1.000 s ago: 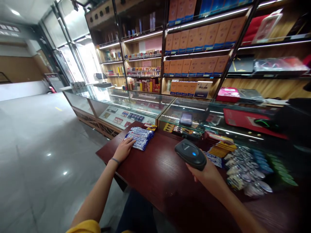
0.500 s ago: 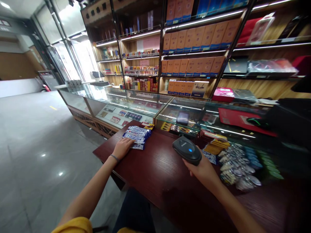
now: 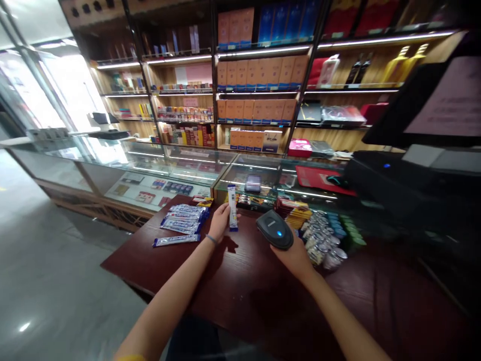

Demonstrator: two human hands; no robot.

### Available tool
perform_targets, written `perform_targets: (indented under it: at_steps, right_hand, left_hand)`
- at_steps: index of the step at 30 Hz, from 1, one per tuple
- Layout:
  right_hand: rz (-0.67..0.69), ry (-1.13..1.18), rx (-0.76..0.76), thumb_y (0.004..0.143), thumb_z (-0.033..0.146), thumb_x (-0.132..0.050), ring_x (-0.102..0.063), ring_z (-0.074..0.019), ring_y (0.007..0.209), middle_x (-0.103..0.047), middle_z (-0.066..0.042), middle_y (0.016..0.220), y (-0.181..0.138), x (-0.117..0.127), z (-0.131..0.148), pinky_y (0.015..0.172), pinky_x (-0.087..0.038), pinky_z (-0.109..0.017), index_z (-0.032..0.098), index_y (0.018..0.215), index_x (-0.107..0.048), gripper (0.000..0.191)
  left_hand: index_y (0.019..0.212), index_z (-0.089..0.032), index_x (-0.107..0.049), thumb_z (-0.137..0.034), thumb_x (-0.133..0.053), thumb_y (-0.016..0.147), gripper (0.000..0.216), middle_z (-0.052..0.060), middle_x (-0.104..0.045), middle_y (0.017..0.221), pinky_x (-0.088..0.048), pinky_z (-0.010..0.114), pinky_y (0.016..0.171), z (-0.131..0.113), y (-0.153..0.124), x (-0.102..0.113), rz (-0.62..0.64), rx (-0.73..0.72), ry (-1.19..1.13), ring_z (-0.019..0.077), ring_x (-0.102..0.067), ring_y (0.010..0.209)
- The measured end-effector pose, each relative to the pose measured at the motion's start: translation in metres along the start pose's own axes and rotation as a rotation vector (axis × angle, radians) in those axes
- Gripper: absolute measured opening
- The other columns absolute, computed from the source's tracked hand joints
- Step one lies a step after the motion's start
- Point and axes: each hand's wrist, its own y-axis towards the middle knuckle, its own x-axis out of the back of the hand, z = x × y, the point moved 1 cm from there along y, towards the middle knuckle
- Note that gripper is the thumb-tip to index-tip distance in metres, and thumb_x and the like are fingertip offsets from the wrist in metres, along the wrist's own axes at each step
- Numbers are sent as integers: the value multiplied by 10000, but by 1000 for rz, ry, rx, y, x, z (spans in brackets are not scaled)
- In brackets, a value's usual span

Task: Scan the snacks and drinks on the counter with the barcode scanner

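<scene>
The glossy, wood-grained tabletop (image 3: 240, 286) is dark reddish brown. Above it, the right hand (image 3: 295, 256) has its fingers wrapped round a scanner (image 3: 274, 229), a rounded, matt dark plastic body with a glowing blue light. The left hand (image 3: 220, 223) pinches a slim packet (image 3: 232, 208) between its fingers, upright and to the left of the scanner, its flat film wrapper white with blue ends. Farther left, a loose packet (image 3: 176, 240) lies beside an overlapping, shiny pile of packets (image 3: 184, 218). At right sit clear, round-lidded containers (image 3: 319, 238), bunched together. Beyond run a glass-topped display counter (image 3: 87, 179) and wooden shelves (image 3: 332, 134) with rectangular orange-brown boxes (image 3: 263, 72).
</scene>
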Motion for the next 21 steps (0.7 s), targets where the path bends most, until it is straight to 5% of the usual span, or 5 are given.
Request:
perform_targets:
  at_steps: [5, 11, 16, 21]
  right_hand:
    - [-14, 41, -71, 769, 325, -662, -731, -243, 848, -738, -21, 888, -9, 8, 3, 691, -554, -314, 243, 1165, -561, 417]
    - [7, -38, -154, 762, 305, -662, -750, -266, 836, -750, -13, 856, -15, 4, -3, 692, -550, -322, 263, 1153, -556, 407]
    - [72, -74, -181, 748, 292, -681, -763, -281, 897, -775, -39, 971, -17, -1, -9, 805, -548, -359, 272, 1304, -468, 595]
    - [142, -229, -121, 789, 344, -672, -746, -351, 1029, -779, -109, 980, -19, 2, -15, 867, -543, -420, 238, 1236, -574, 470]
  left_hand:
    - [1116, -167, -628, -339, -773, 833, 362, 93, -727, 1049, -626, 297, 700, 26, 1, -28, 20, 153, -173, 207, -762, 865]
    - [1191, -178, -656, -401, -893, 674, 611, 84, -734, 977, -551, 238, 617, 49, -6, -17, 50, 45, -1, 216, -749, 853]
    - [1185, -172, -665, -443, -870, 682, 607, 79, -724, 969, -518, 220, 559, 50, -7, -14, 35, 16, 22, 216, -743, 838]
    - [1209, -164, -656, -398, -836, 720, 571, 79, -713, 964, -528, 237, 591, 48, -7, -16, 27, 46, 69, 211, -734, 831]
